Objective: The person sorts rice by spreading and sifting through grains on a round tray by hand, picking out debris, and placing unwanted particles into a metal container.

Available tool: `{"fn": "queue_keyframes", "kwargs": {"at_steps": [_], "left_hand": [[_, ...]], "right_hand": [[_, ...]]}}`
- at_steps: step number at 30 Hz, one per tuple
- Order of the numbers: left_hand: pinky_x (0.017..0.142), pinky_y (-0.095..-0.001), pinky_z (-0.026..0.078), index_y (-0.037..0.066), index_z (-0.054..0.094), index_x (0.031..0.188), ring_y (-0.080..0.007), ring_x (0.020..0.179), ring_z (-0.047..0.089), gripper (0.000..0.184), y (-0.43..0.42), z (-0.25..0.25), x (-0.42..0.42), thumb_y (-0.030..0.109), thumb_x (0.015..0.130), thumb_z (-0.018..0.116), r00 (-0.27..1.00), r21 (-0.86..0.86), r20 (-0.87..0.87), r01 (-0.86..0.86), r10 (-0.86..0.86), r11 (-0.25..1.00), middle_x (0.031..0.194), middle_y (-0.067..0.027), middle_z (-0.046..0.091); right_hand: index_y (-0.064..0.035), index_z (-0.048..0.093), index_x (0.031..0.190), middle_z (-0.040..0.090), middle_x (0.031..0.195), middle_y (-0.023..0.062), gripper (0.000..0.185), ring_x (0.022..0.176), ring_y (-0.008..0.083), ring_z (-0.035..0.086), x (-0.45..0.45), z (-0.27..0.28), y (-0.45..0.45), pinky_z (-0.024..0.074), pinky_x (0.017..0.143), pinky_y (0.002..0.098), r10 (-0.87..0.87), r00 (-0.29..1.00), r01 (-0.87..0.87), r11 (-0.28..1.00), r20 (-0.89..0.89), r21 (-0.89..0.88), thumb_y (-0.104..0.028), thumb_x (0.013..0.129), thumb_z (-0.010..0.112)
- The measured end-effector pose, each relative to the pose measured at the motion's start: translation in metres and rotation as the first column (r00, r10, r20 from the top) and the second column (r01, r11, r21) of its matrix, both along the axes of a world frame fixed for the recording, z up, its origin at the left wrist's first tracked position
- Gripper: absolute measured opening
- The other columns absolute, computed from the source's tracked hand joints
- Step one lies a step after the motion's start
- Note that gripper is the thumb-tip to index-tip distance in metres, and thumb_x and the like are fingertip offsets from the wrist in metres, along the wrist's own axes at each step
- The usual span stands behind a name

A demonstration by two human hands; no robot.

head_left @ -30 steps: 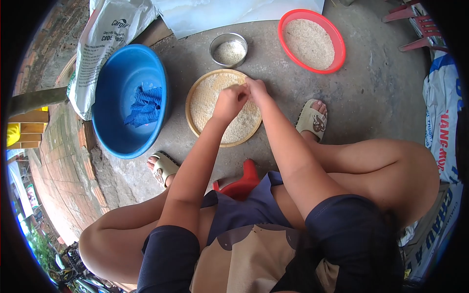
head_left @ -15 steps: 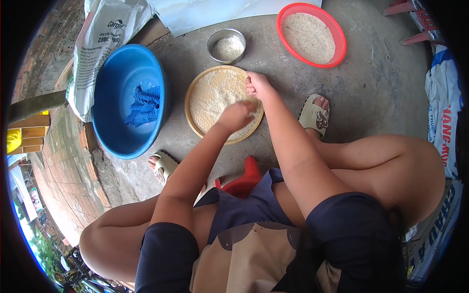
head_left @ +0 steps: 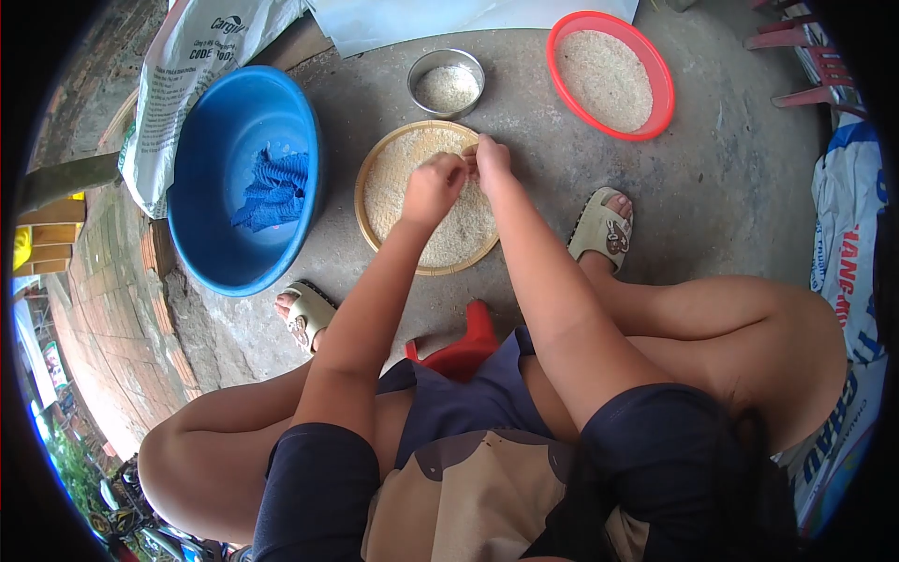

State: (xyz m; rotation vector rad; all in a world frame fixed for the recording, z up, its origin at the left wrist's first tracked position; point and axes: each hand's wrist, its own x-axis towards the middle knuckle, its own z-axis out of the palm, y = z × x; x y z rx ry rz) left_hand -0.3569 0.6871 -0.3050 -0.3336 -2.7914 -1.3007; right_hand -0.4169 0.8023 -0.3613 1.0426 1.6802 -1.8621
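Observation:
A round woven bamboo tray (head_left: 361, 217) lies on the ground between my feet, with pale rice grains (head_left: 398, 183) spread across it. My left hand (head_left: 435, 187) is over the middle of the tray, its fingers closed in a pinch. Close beside it, my right hand (head_left: 490, 164) is at the tray's upper right rim, fingers curled together. The fingertips of both hands nearly meet. Whatever they pinch is too small or hidden to make out.
Beyond the tray stands a metal bowl (head_left: 413, 86) with some grains, and a red basin (head_left: 664, 92) of rice is farther right. At left sits a blue tub (head_left: 211, 122) holding a blue cloth (head_left: 273, 187). Printed sacks (head_left: 850, 201) line the right side.
My left hand has moved up and left across the rice, from the tray's lower right to beside my right hand's fingers. My right hand stays near the rim. The view has shifted slightly.

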Motion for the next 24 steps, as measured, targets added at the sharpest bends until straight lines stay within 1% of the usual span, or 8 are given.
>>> {"fn": "queue_keyframes", "kwargs": {"at_steps": [4, 7, 9, 11, 15, 18, 20, 24], "left_hand": [[0.064, -0.0336, 0.053, 0.005, 0.067, 0.089, -0.0267, 0.067, 0.065, 0.012, -0.012, 0.005, -0.017, 0.010, 0.078, 0.069, 0.996, 0.042, -0.054, -0.069, 0.071, 0.997, 0.082, -0.0107, 0.066], [0.075, -0.0366, 0.052, 0.008, 0.067, 0.098, -0.0276, 0.087, 0.064, 0.020, -0.016, 0.006, -0.018, 0.012, 0.079, 0.067, 0.995, 0.006, -0.099, -0.002, 0.002, 1.000, 0.099, -0.0099, 0.066], [0.082, -0.0387, 0.050, 0.009, 0.067, 0.102, -0.0292, 0.096, 0.062, 0.022, -0.021, 0.004, -0.015, 0.013, 0.080, 0.065, 0.970, -0.084, -0.242, 0.005, -0.025, 0.996, 0.107, -0.0100, 0.064], [0.098, -0.0418, 0.041, 0.013, 0.060, 0.119, -0.0307, 0.119, 0.050, 0.034, -0.034, -0.011, -0.007, 0.020, 0.086, 0.059, 0.974, -0.263, -0.185, -0.176, 0.130, 0.948, 0.131, -0.0103, 0.052], [0.113, -0.0449, 0.021, 0.022, 0.042, 0.139, -0.0285, 0.140, 0.025, 0.046, -0.063, -0.059, 0.022, 0.031, 0.093, 0.043, 0.991, -0.564, -0.056, -0.130, 0.119, 0.816, 0.150, -0.0075, 0.030], [0.113, -0.0453, 0.021, 0.023, 0.044, 0.138, -0.0285, 0.139, 0.026, 0.045, -0.065, -0.059, 0.021, 0.031, 0.093, 0.041, 0.988, -0.519, -0.024, -0.144, 0.155, 0.842, 0.151, -0.0061, 0.030], [0.113, -0.0448, 0.021, 0.022, 0.045, 0.137, -0.0277, 0.139, 0.026, 0.046, -0.065, -0.063, 0.021, 0.031, 0.092, 0.042, 0.986, -0.554, -0.028, -0.151, 0.163, 0.819, 0.151, -0.0059, 0.029], [0.113, -0.0438, 0.022, 0.024, 0.046, 0.136, -0.0272, 0.139, 0.027, 0.046, -0.066, -0.064, 0.020, 0.030, 0.090, 0.045, 0.981, -0.518, -0.011, -0.173, 0.195, 0.838, 0.150, -0.0062, 0.030]], "right_hand": [[0.0013, 0.060, 0.080, 0.060, 0.065, 0.0123, 0.035, 0.049, 0.0206, 0.056, -0.004, 0.004, -0.015, 0.0453, 0.045, 0.0330, -0.066, 0.997, 0.071, 0.986, 0.040, -0.149, -0.024, 0.092, 0.039], [0.0000, 0.054, 0.098, 0.061, 0.081, 0.0139, 0.025, 0.059, 0.0206, 0.059, -0.008, 0.004, -0.026, 0.0481, 0.048, 0.0359, -0.251, 0.962, 0.265, 0.780, 0.105, -0.567, -0.019, 0.091, 0.040], [-0.0016, 0.053, 0.093, 0.059, 0.075, 0.0112, 0.022, 0.056, 0.0192, 0.056, -0.011, -0.008, -0.033, 0.0459, 0.045, 0.0335, -0.286, 0.947, 0.319, 0.806, 0.143, -0.499, -0.019, 0.089, 0.041], [-0.0073, 0.050, 0.080, 0.048, 0.061, 0.0035, 0.016, 0.049, 0.0136, 0.048, -0.015, -0.005, -0.034, 0.0353, 0.039, 0.0264, -0.342, 0.901, 0.422, 0.835, 0.268, -0.353, -0.021, 0.086, 0.044], [-0.0085, 0.047, 0.074, 0.042, 0.058, 0.0013, 0.019, 0.047, 0.0125, 0.044, -0.022, 0.019, -0.049, 0.0320, 0.039, 0.0292, -0.401, 0.904, 0.427, 0.857, 0.147, -0.290, -0.025, 0.085, 0.050], [-0.0080, 0.043, 0.069, 0.041, 0.057, 0.0011, 0.026, 0.042, 0.0130, 0.040, -0.030, 0.016, -0.084, 0.0281, 0.036, 0.0293, -0.436, 0.899, 0.432, 0.876, 0.033, -0.216, -0.027, 0.086, 0.051], [-0.0169, 0.033, 0.063, 0.027, 0.052, -0.0058, 0.031, 0.038, 0.0064, 0.020, -0.031, 0.060, -0.100, 0.0140, 0.037, 0.0259, -0.407, 0.912, 0.398, 0.853, 0.049, -0.338, -0.027, 0.087, 0.050], [-0.0163, 0.034, 0.064, 0.028, 0.052, -0.0059, 0.031, 0.038, 0.0075, 0.020, -0.056, 0.093, -0.110, 0.0136, 0.039, 0.0257, -0.507, 0.857, 0.489, 0.744, 0.091, -0.455, -0.028, 0.088, 0.049]]}}
